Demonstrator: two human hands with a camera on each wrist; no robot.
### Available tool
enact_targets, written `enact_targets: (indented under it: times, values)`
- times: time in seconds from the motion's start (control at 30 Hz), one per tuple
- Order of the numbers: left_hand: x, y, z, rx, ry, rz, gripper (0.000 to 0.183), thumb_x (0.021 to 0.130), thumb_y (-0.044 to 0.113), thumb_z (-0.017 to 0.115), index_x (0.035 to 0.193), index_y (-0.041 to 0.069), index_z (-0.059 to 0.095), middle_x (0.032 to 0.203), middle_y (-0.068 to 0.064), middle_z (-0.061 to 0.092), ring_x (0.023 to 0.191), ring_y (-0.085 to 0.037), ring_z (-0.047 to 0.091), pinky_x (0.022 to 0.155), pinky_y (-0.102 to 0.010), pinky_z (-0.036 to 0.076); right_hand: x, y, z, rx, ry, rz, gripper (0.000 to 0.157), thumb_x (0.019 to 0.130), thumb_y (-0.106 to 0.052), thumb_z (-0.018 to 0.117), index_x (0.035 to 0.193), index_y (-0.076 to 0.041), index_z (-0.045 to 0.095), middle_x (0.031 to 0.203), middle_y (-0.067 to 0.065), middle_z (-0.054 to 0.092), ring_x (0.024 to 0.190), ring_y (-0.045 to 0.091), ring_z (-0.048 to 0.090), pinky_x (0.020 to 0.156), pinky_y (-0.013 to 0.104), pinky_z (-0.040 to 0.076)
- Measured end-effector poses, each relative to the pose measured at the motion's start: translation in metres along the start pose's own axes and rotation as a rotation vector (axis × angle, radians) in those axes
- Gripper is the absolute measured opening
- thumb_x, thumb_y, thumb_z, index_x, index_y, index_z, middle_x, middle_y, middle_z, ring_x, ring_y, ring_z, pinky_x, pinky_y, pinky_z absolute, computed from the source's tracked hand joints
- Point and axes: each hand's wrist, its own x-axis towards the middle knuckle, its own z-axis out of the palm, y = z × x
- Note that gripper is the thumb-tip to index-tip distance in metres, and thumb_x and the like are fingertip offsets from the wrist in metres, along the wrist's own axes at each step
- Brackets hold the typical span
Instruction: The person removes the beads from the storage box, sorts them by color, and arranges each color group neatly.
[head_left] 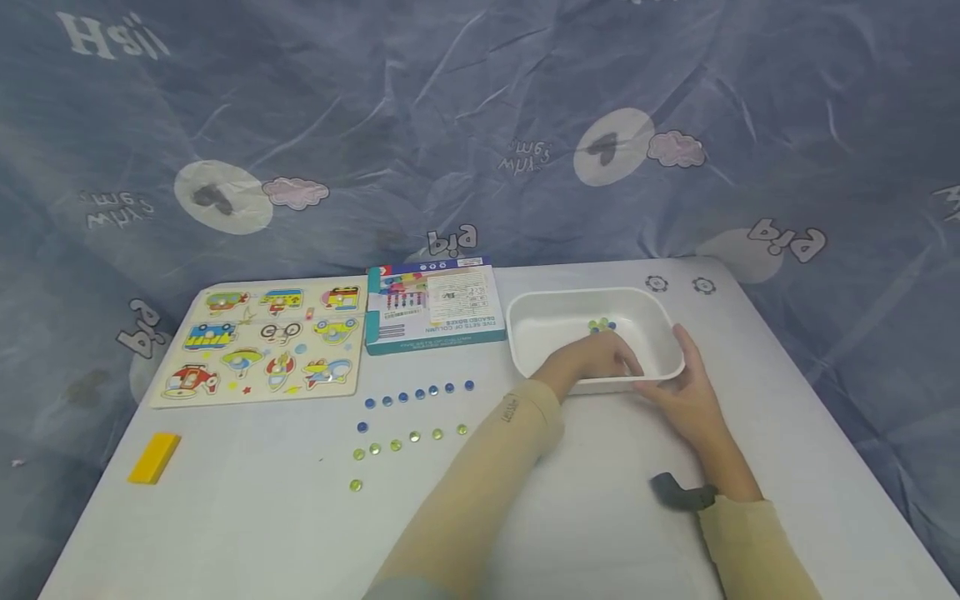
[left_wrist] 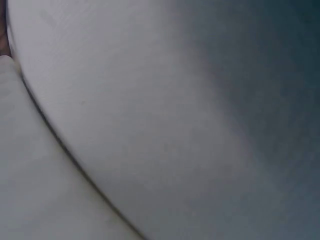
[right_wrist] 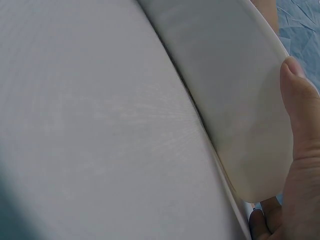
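A white plastic tray (head_left: 536,329) stands at the back right of the table. My right hand (head_left: 693,396) grips its near right corner; in the right wrist view the thumb (right_wrist: 300,107) lies along the rim and fingertips show beneath the corner. Over the tray's near side reaches my left hand (head_left: 596,357), its fingers bent down inside. Whether those fingers pinch anything I cannot tell. A small cluster of green and blue beads (head_left: 602,325) lies on the tray floor beyond the left hand. The left wrist view shows mostly blurred white surfaces.
Left of my left forearm lie a row of blue beads (head_left: 403,397) and a row of green beads (head_left: 396,446). Behind them are a boxed bead set (head_left: 405,321) and a wooden vehicle puzzle board (head_left: 258,392). A yellow block (head_left: 154,458) lies far left. Patterned fabric backs the table.
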Motion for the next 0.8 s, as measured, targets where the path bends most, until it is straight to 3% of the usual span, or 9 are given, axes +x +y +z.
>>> enact_targets:
  times: [0.13, 0.23, 0.47, 0.63, 0.8]
  values:
    - [0.0, 0.002, -0.001, -0.01, -0.011, -0.08, 0.017, 0.079, 0.017, 0.071, 0.092, 0.027, 0.075, 0.095, 0.012, 0.072, 0.091, -0.004, 0.064, 0.082, -0.018, 0.049, 0.0, 0.0, 0.0, -0.006, -0.004, 0.01, 0.113, 0.073, -0.027, 0.081, 0.151, -0.036, 0.0, 0.16, -0.004, 0.005, 0.147, 0.031, 0.01, 0.115, 0.057, 0.012]
    - [0.001, 0.0, 0.0, -0.006, -0.002, -0.096, 0.015, 0.078, 0.02, 0.073, 0.091, 0.027, 0.075, 0.094, 0.014, 0.072, 0.091, -0.002, 0.064, 0.083, -0.017, 0.049, 0.001, 0.0, 0.0, -0.017, -0.006, 0.023, 0.114, 0.073, -0.029, 0.081, 0.151, -0.037, -0.001, 0.16, -0.004, 0.005, 0.147, 0.032, 0.01, 0.115, 0.057, 0.013]
    - [0.004, -0.004, 0.001, 0.04, 0.025, -0.042, 0.015, 0.08, 0.02, 0.072, 0.094, 0.023, 0.074, 0.096, 0.01, 0.072, 0.092, -0.003, 0.065, 0.082, -0.015, 0.049, 0.0, 0.0, 0.0, -0.016, -0.01, 0.032, 0.114, 0.074, -0.028, 0.081, 0.149, -0.04, -0.003, 0.16, -0.005, 0.004, 0.147, 0.031, 0.01, 0.114, 0.057, 0.014]
    - [0.001, 0.001, -0.002, 0.07, 0.066, 0.024, 0.014, 0.084, 0.022, 0.069, 0.098, 0.02, 0.072, 0.089, 0.008, 0.07, 0.081, -0.002, 0.06, 0.078, -0.013, 0.047, 0.0, -0.001, 0.0, -0.016, -0.014, 0.026, 0.112, 0.075, -0.029, 0.08, 0.149, -0.04, -0.002, 0.16, -0.004, 0.004, 0.147, 0.032, 0.009, 0.114, 0.058, 0.013]
    - [-0.007, 0.014, -0.011, 0.011, 0.132, 0.069, 0.019, 0.081, 0.03, 0.074, 0.098, 0.023, 0.071, 0.081, 0.005, 0.061, 0.073, -0.006, 0.052, 0.068, -0.016, 0.045, 0.0, 0.0, -0.002, -0.024, -0.014, 0.018, 0.11, 0.075, -0.029, 0.08, 0.149, -0.041, -0.001, 0.16, -0.004, 0.004, 0.147, 0.031, 0.008, 0.115, 0.057, 0.012]
